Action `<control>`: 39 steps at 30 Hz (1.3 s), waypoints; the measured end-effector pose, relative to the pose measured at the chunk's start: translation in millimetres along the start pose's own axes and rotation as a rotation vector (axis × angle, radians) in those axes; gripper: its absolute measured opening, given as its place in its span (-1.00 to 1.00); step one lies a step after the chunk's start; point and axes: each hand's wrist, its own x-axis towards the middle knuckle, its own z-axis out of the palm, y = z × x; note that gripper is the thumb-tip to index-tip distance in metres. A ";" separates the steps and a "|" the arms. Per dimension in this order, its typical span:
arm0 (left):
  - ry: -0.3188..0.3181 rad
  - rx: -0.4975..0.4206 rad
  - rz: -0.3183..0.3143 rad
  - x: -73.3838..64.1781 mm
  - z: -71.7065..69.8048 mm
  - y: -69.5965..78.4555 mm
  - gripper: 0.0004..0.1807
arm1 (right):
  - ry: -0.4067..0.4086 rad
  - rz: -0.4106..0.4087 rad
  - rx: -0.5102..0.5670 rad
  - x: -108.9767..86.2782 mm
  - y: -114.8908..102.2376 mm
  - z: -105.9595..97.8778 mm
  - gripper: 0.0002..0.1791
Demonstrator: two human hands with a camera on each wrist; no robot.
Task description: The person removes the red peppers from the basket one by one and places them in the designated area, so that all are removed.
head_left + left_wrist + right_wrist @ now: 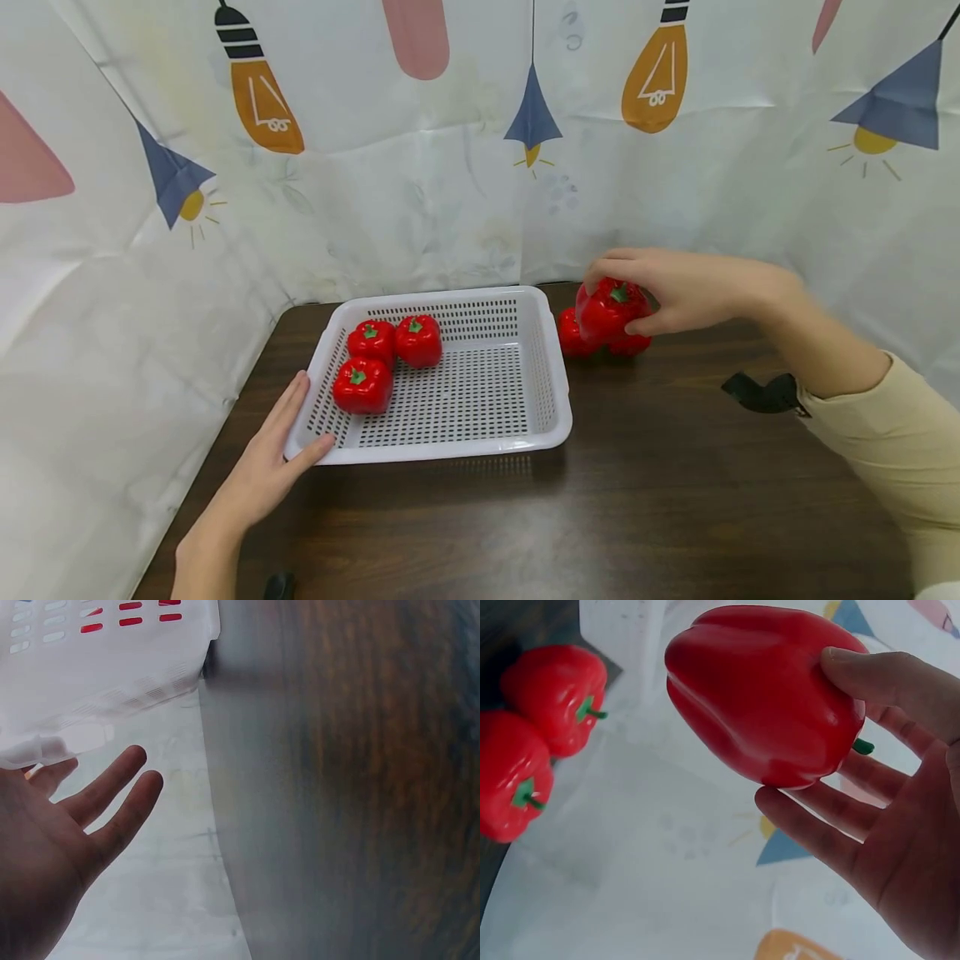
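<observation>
My right hand (671, 282) grips a red bell pepper (765, 697) with a green stem, thumb on one side and fingers on the other. In the head view this pepper overlaps two more red bell peppers (572, 335) behind it, which sit on the table beside the basket. A white perforated plastic basket (480, 454) holds three red bell peppers (363, 386) at its left end. At the basket's left edge rests my left hand (258, 467), its thumb over the near corner rim. In the left wrist view its outer fingers (120, 814) stretch out straight below the basket wall.
The dark brown wooden table (600, 517) reaches back to a white curtain (420, 208) printed with lamps and bulbs. The curtain also runs down the left side. A black strap (763, 393) sticks out from the right sleeve.
</observation>
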 end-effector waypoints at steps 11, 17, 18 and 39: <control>0.005 -0.002 -0.001 -0.2 -0.7 0.4 0.03 | 0.051 0.037 -0.020 -32.4 19.4 0.9 -0.36; 0.007 0.001 -0.007 0.1 -1.2 1.5 0.02 | 0.061 0.078 0.012 -46.3 26.5 0.3 -0.39; 0.006 0.000 -0.008 0.1 -1.2 1.7 0.02 | 0.061 0.088 0.014 -48.3 27.5 0.4 -0.39; 0.001 0.004 -0.019 -0.1 -1.2 2.8 0.03 | 0.000 0.228 0.097 -71.3 72.1 10.5 -0.40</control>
